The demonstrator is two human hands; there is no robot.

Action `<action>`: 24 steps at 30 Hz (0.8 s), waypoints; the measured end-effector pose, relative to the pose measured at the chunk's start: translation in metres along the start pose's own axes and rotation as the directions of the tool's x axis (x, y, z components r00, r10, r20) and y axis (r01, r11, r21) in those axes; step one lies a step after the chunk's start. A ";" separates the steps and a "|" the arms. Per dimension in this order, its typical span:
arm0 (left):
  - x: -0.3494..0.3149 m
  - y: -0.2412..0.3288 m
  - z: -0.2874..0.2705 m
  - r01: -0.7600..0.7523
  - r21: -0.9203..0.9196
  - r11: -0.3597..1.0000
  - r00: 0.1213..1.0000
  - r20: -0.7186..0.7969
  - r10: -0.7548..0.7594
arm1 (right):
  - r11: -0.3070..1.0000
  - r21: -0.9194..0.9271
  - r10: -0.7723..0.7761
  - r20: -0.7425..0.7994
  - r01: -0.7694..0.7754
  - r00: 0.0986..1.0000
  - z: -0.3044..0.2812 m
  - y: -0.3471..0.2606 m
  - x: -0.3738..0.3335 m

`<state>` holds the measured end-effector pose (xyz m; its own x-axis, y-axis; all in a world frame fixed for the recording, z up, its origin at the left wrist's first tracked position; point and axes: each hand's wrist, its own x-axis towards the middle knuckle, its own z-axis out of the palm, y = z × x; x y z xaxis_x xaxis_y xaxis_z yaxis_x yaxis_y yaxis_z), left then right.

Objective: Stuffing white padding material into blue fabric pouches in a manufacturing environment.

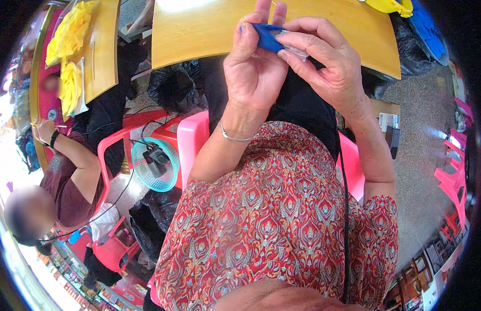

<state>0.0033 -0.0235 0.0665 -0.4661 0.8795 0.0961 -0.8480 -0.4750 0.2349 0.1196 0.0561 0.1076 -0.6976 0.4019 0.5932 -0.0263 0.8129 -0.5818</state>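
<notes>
Above the near edge of the yellow table, my two hands hold a small blue piece [269, 37] that looks like soft fabric or film. The thumb and bent fingers of my left hand [253, 72] grip its left end. At its right end, my right hand [326, 59] pinches it together with a bit of clear plastic [296, 49]. Whether the plastic wraps the blue piece or lies against it, I cannot tell. A thin yellowish sliver shows between my raised left fingertips; its kind is unclear.
The yellow table [194, 33] spans the front. A blue pile [427, 31] and a yellow item [391, 6] lie at the far right. On the left, a co-worker [69, 166] sits by yellow bundles [69, 33]. A turquoise basket [170, 179] holds black adapters beside my pink chair [195, 129].
</notes>
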 end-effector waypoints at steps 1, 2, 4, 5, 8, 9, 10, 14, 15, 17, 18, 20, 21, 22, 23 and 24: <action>0.001 0.001 0.001 -0.001 -0.064 0.998 1.000 -0.020 -0.001 | 1.000 0.015 -0.012 0.014 0.012 1.000 0.002 0.002 -0.002; 0.001 0.001 0.003 -0.002 -0.128 0.992 0.999 -0.039 -0.003 | 0.999 0.031 -0.024 0.027 0.023 0.999 0.002 0.004 -0.003; -0.006 0.000 0.020 0.033 0.044 0.998 0.999 -0.019 -0.032 | 0.998 0.058 -0.012 0.055 0.009 0.998 0.000 0.005 -0.004; -0.009 0.000 0.030 0.060 0.215 0.975 0.998 -0.003 -0.061 | 0.996 0.086 -0.005 0.086 -0.002 0.996 -0.002 0.005 -0.005; -0.006 -0.002 0.037 0.015 0.339 0.941 1.000 0.006 -0.018 | 0.995 -0.023 0.099 0.122 -0.097 0.988 -0.008 0.007 -0.008; -0.005 -0.002 0.035 0.019 0.339 0.941 1.000 0.004 -0.022 | 0.995 -0.024 0.103 0.121 -0.101 0.987 -0.008 0.015 -0.010; -0.004 -0.002 0.032 0.057 0.284 0.957 0.998 -0.025 -0.052 | 0.988 0.075 0.124 0.146 -0.136 0.981 -0.007 0.024 -0.009; -0.003 -0.007 0.016 0.128 0.262 0.956 0.991 -0.004 -0.131 | 0.864 0.383 0.266 0.204 -0.327 0.942 -0.002 0.029 -0.011; -0.004 -0.007 0.016 0.137 0.302 0.943 0.990 -0.001 -0.143 | 0.770 0.505 0.336 0.199 -0.390 0.921 0.000 0.027 -0.010; -0.004 -0.003 0.014 0.145 0.318 0.937 0.989 -0.021 -0.146 | 0.859 0.376 0.310 0.155 -0.347 0.938 -0.010 0.012 0.000; -0.004 0.001 0.013 0.151 0.335 0.930 0.989 -0.039 -0.146 | 0.927 0.236 0.272 0.116 -0.293 0.955 -0.014 0.005 0.006; -0.004 0.002 0.012 0.161 0.351 0.922 0.987 -0.055 -0.151 | 0.941 0.190 0.276 0.052 -0.281 0.960 -0.014 -0.002 0.011; -0.005 0.001 0.013 0.169 0.349 0.922 0.985 -0.082 -0.149 | 0.952 0.141 0.275 -0.011 -0.270 0.961 -0.014 -0.003 0.012; -0.007 0.000 0.014 0.175 0.347 0.921 0.983 -0.109 -0.146 | 0.952 0.142 0.275 -0.010 -0.271 0.961 -0.012 0.004 0.009; -0.006 -0.001 0.016 0.178 0.345 0.922 0.983 -0.110 -0.149 | 0.922 0.210 0.325 0.033 -0.325 0.945 -0.008 0.018 0.003; -0.005 -0.002 0.019 0.167 0.357 0.919 0.986 -0.083 -0.147 | 0.884 0.274 0.372 0.079 -0.379 0.925 -0.006 0.028 -0.004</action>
<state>0.0123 -0.0264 0.0838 -0.3554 0.9345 -0.0198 -0.7671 -0.2795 0.5774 0.1260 0.0804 0.0924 -0.7114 0.6408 0.2886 0.0445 0.4509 -0.8914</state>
